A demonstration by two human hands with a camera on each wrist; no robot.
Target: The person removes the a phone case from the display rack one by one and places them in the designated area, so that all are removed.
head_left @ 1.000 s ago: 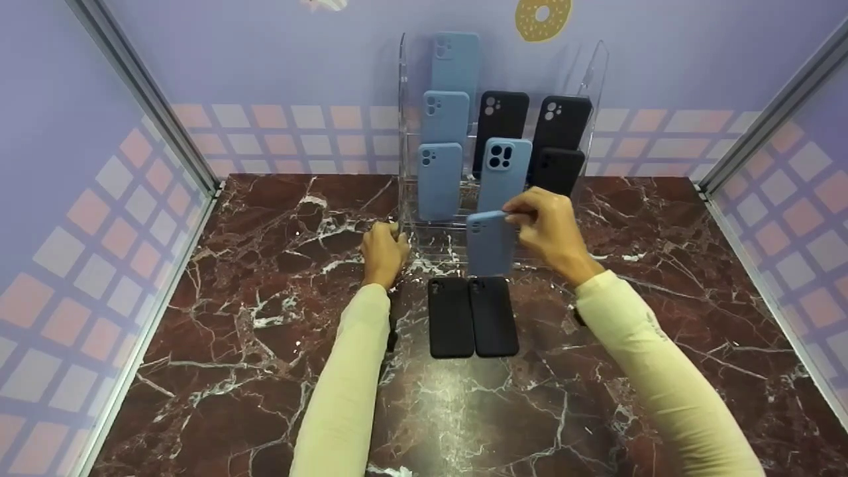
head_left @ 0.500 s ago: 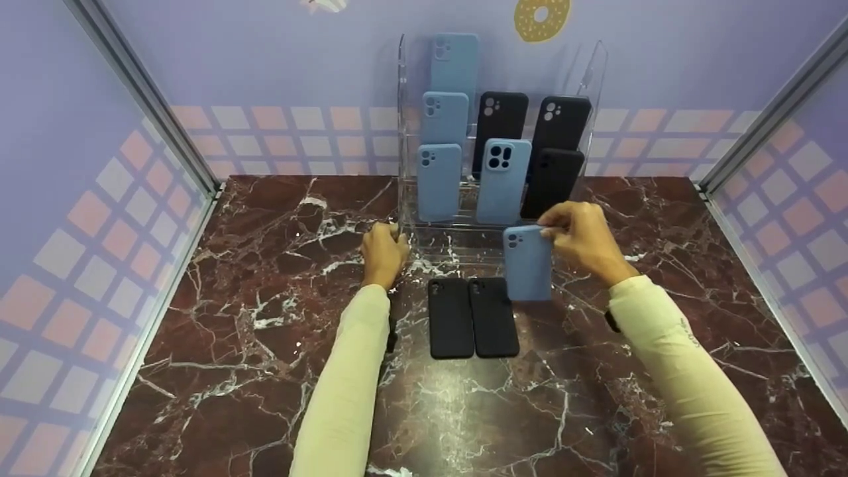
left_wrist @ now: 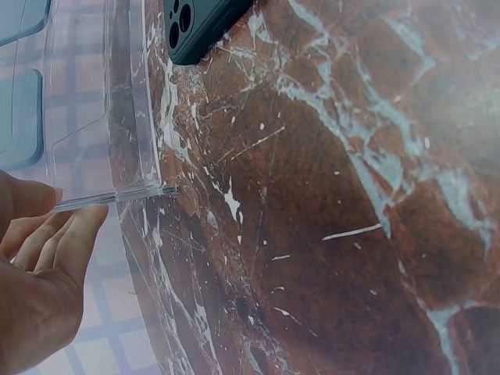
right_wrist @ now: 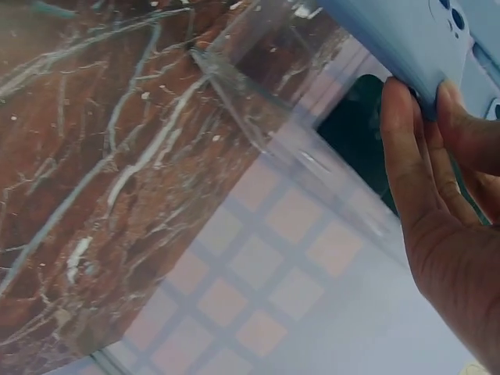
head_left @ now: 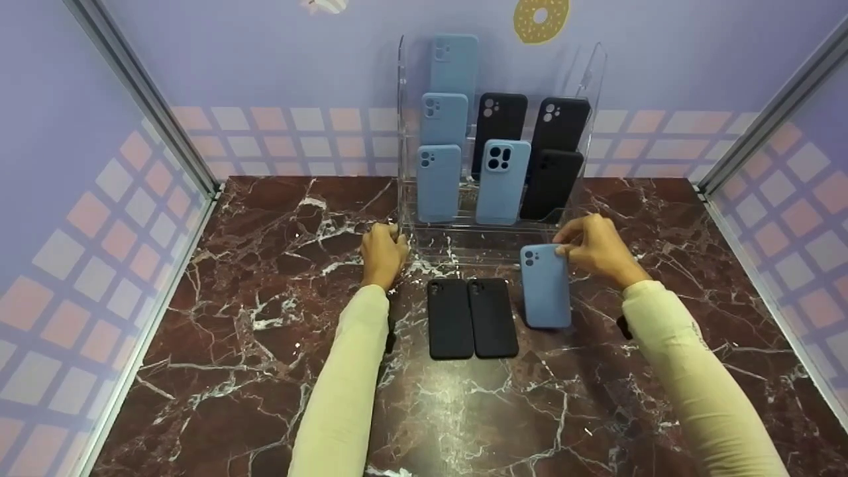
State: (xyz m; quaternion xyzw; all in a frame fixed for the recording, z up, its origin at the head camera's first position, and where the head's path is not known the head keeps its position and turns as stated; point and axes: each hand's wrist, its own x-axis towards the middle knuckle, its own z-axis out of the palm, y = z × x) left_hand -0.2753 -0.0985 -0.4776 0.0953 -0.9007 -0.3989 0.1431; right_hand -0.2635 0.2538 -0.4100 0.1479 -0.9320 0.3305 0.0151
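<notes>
My right hand (head_left: 601, 250) pinches the top corner of a light blue phone case (head_left: 546, 288), held upright in front of the rack, to the right of two black phone cases. In the right wrist view, the thumb and fingers of that hand (right_wrist: 445, 172) clasp the blue case's edge. My left hand (head_left: 384, 255) grips the left side panel of the clear acrylic display rack (head_left: 401, 79); the left wrist view shows thumb and fingers on either side of the panel edge (left_wrist: 117, 195). One black phone case (head_left: 450, 321) lies flat beside another black phone case (head_left: 493, 321).
In the rack stand several cases: a blue case with a large camera plate (head_left: 502, 189), a blue column at left with its lowest case (head_left: 438, 189), and black cases (head_left: 553, 189) at right. Patterned walls (head_left: 305, 139) enclose the brown marbled table (head_left: 265, 371) at the back and sides.
My right hand has carried the blue phone case from the rack's front to the right and toward me, past the black cases. The left hand keeps its place at the rack's side.
</notes>
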